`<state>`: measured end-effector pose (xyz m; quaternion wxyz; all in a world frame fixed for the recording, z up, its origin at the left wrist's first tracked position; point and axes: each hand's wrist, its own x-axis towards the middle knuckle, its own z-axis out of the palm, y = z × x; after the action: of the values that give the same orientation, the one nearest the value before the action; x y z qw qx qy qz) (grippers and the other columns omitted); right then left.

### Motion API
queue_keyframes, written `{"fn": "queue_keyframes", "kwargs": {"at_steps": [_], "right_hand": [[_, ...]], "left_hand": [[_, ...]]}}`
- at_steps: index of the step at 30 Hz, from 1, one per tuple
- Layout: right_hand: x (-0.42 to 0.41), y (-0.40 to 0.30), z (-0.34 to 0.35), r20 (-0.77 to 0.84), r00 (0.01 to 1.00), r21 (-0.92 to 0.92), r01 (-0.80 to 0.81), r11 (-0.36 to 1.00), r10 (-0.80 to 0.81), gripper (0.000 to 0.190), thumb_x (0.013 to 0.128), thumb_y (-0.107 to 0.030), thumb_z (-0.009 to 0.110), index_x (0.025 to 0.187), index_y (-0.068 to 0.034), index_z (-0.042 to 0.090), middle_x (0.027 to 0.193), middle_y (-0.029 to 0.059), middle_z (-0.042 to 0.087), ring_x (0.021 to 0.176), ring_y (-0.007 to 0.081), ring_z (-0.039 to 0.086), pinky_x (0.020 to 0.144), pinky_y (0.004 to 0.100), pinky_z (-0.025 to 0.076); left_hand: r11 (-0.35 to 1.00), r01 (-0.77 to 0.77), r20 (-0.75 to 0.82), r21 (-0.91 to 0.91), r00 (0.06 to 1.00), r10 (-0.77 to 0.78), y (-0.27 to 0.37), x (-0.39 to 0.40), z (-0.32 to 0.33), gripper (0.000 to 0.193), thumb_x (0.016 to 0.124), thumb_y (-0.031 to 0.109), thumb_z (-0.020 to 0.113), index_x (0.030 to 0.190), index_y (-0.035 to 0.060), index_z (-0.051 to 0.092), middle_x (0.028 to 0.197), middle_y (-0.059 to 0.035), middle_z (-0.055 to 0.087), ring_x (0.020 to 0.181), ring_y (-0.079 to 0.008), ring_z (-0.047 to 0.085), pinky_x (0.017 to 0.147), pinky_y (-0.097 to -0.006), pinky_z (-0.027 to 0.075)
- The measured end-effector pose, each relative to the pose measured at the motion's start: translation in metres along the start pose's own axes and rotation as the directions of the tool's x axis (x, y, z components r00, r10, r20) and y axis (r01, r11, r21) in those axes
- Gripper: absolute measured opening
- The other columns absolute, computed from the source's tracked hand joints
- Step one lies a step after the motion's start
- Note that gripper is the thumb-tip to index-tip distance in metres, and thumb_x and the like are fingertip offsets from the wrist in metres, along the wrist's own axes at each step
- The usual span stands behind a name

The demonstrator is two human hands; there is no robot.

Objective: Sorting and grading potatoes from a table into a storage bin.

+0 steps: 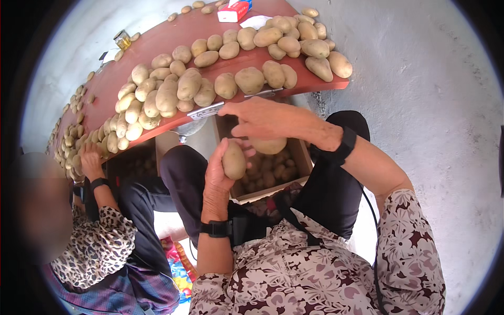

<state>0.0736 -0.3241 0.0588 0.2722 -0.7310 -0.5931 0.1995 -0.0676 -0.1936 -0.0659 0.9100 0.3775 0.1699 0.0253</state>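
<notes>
My left hand (220, 165) holds an oval tan potato (234, 160) upright, with the thumb on its near left side and the fingertips showing behind it. Just beyond and to the right is my right hand (264, 118), back up and index finger stretched left. A second potato (269, 146) shows under its palm; the fingers hide most of the grip. Beneath both hands lies a wooden box (306, 157) with many potatoes (271, 171) inside. At the table edge, a flat metal plate with holes (205, 112) is fixed close to my right index fingertip.
Potatoes (189, 84) are heaped along the edge of the red table (177, 35). A tissue pack (235, 11) and a glass jar (122, 40) stand farther back. At left, another person's hand (91, 159) touches potatoes. A grey wall (413, 98) bounds the right side.
</notes>
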Motion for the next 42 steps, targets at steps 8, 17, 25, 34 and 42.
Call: {"fn": "queue_keyframes", "kwargs": {"at_steps": [8, 17, 25, 34, 42], "right_hand": [[0.019, 0.038, 0.04, -0.192, 0.979, 0.134, 0.101, 0.986, -0.075, 0.035, 0.088, -0.013, 0.054, 0.121, -0.002, 0.056, 0.087, 0.0232, 0.065, 0.081, 0.0364, 0.066, 0.073, 0.043, 0.052], [0.03, 0.087, 0.025, -0.019, 1.0, -0.16, -0.006, 0.987, 0.003, 0.027, 0.084, -0.014, 0.059, 0.106, 0.002, 0.063, 0.087, 0.025, 0.067, 0.085, 0.0405, 0.067, 0.076, 0.0459, 0.054], [0.036, 0.089, -0.005, 0.167, 0.979, -0.261, -0.069, 0.963, 0.115, 0.038, 0.083, -0.027, 0.061, 0.11, -0.001, 0.059, 0.089, 0.0229, 0.067, 0.09, 0.0383, 0.066, 0.078, 0.0461, 0.052], [0.026, 0.085, -0.031, 0.133, 0.988, 0.044, 0.07, 0.997, -0.076, 0.042, 0.084, -0.027, 0.058, 0.117, -0.002, 0.06, 0.092, 0.0194, 0.069, 0.088, 0.034, 0.066, 0.079, 0.0411, 0.051], [0.026, 0.098, -0.022, 0.113, 0.984, -0.008, 0.14, 0.99, -0.138, 0.043, 0.083, -0.029, 0.059, 0.117, -0.002, 0.061, 0.098, 0.0205, 0.069, 0.091, 0.0373, 0.066, 0.083, 0.0428, 0.051]], "left_hand": [[0.999, -0.049, 0.181, 0.003, 0.982, 0.048, -0.013, 0.006, -0.001, 0.074, 0.09, 0.049, 0.055, 0.144, 0.0033, 0.032, 0.123, -0.019, 0.056, 0.093, -0.0324, 0.067, 0.063, -0.0395, 0.057], [0.985, 0.035, 0.122, 0.167, 0.991, -0.056, -0.02, 0.08, -0.001, 0.047, 0.094, 0.033, 0.055, 0.129, 0.0019, 0.048, 0.11, -0.0187, 0.062, 0.085, -0.0329, 0.068, 0.061, -0.0418, 0.058], [0.906, 0.109, -0.195, 0.409, 0.98, -0.03, -0.043, 0.097, -0.015, 0.036, 0.091, 0.022, 0.061, 0.122, 0.0043, 0.053, 0.101, -0.0121, 0.064, 0.08, -0.0263, 0.069, 0.059, -0.0377, 0.059], [0.859, 0.015, -0.213, 0.511, 0.971, 0.11, -0.034, 0.094, -0.021, 0.039, 0.087, 0.019, 0.065, 0.123, 0.0068, 0.055, 0.102, -0.0064, 0.063, 0.083, -0.0182, 0.065, 0.062, -0.0313, 0.054], [-0.072, -0.186, 0.199, 0.98, 0.937, 0.288, -0.051, 0.097, -0.051, 0.032, 0.083, 0.019, 0.066, 0.112, 0.0068, 0.059, 0.088, -0.0128, 0.065, 0.08, -0.0262, 0.066, 0.069, -0.0399, 0.054]]}}
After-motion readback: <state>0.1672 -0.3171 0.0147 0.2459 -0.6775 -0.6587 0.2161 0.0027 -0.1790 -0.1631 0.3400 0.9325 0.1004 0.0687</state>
